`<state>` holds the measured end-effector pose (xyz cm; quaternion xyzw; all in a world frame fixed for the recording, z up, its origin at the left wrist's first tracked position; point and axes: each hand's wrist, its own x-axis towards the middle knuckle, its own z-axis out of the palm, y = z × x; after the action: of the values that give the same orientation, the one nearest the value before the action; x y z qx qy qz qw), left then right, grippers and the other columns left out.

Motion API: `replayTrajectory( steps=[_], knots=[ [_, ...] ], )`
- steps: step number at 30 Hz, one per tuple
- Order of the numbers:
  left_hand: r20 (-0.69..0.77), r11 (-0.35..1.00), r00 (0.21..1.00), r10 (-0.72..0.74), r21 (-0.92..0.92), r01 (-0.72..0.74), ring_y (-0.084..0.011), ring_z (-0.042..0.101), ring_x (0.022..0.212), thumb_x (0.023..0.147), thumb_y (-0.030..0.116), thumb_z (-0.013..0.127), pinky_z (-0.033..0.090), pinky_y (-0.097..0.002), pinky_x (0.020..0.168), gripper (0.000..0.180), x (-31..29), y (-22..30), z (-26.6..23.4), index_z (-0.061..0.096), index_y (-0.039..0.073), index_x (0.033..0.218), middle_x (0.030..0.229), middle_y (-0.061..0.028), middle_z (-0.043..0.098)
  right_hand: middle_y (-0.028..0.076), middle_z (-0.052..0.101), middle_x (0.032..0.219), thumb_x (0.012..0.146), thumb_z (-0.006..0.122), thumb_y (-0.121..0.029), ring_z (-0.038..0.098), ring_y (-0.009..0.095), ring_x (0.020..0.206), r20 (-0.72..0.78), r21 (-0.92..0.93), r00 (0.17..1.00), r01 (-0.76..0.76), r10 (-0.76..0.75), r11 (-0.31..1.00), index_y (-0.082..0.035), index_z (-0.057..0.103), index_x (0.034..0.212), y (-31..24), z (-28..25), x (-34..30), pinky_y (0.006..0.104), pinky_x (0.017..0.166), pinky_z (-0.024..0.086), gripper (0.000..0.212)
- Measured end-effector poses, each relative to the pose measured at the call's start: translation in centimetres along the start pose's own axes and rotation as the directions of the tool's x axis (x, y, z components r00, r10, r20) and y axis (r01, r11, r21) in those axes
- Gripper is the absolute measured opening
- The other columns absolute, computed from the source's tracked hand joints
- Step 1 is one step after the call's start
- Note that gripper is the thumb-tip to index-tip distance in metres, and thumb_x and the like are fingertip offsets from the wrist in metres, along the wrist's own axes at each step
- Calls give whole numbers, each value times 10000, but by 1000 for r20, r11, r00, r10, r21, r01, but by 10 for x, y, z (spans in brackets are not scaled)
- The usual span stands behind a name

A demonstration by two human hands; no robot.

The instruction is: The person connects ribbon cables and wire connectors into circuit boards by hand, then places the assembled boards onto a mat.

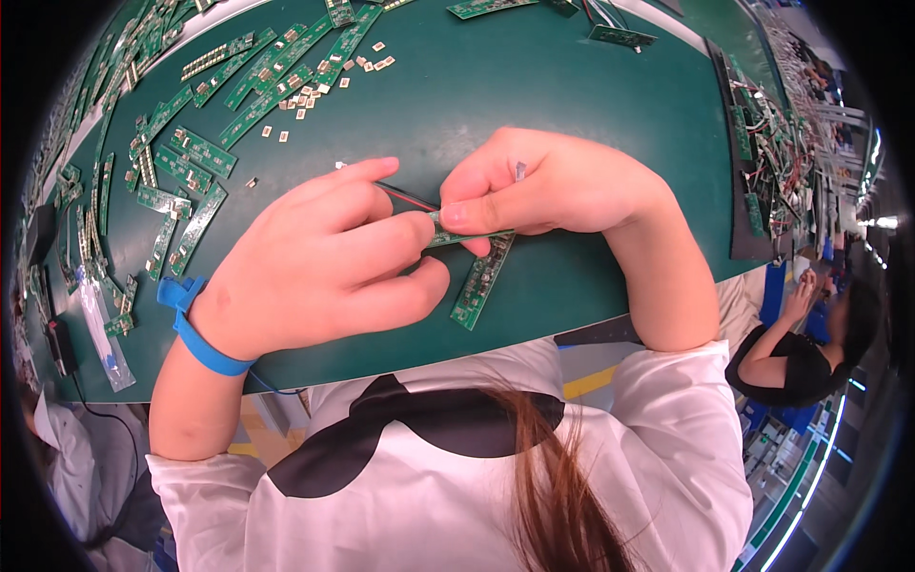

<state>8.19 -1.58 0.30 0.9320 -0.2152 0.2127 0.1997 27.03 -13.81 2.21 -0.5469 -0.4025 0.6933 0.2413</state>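
My two hands meet over the green mat, both closed on a narrow green circuit board (440,236). My right hand (553,186) pinches it between thumb and fingers. My left hand (319,253) has its fingers curled at the board's left end, the index finger stretched out. A red and black wire pair (408,197) runs from between the left fingers to the right fingertips. How the wires meet the board is hidden under the right thumb. Just below lies a second circuit board (483,284), slanted on the mat. A blue wrist strap (212,348) circles my left wrist.
Several green circuit boards (200,148) lie scattered at the left and far left, with small pale square pieces (303,101) among them. A wired board (622,37) sits at the far edge. On the right, a dark tray (739,172) holds wired boards. A person (791,343) sits beyond.
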Motion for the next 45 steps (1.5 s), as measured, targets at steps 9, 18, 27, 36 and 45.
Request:
replayTrajectory(
  steps=[9,18,27,36,45],
  knots=[
    [-3,1000,1000,-17,-21,17,-194,527,689,637,5,633,512,-447,852,222,-3,0,5,572,121,817,835,-44,508,-59,495,596,870,578,-265,325,30,470,39,-23,999,-25,26,999,-35,618,733,2,-2,2,211,437,253,271],
    [73,1000,997,22,-16,-20,-202,529,714,662,22,624,508,-429,867,222,-2,5,-1,593,111,863,838,-48,506,-70,428,531,872,576,-258,315,27,455,66,51,997,-40,37,998,-29,610,715,3,0,3,209,414,209,279],
    [277,17,568,-775,-889,457,-81,559,757,808,-5,643,487,-215,673,237,-18,13,9,534,-10,1018,928,-54,536,-23,448,557,852,604,-315,413,76,529,-95,-220,989,90,-113,971,-17,608,724,4,10,5,242,493,351,324],
    [331,-154,309,-891,-863,481,-107,613,756,828,42,626,490,-208,704,221,-24,-13,3,547,-29,1023,823,-64,620,-21,447,746,787,647,-57,419,45,672,-382,-327,873,178,-302,928,-10,365,1080,6,8,-5,193,584,347,410],
    [348,-153,373,-860,-874,461,-136,627,885,846,-27,561,489,-221,779,268,-24,-2,12,519,-55,1110,930,-103,638,116,540,961,805,461,47,573,145,802,-305,-162,869,356,-389,921,5,350,1006,19,9,6,267,659,474,233]
  ],
)
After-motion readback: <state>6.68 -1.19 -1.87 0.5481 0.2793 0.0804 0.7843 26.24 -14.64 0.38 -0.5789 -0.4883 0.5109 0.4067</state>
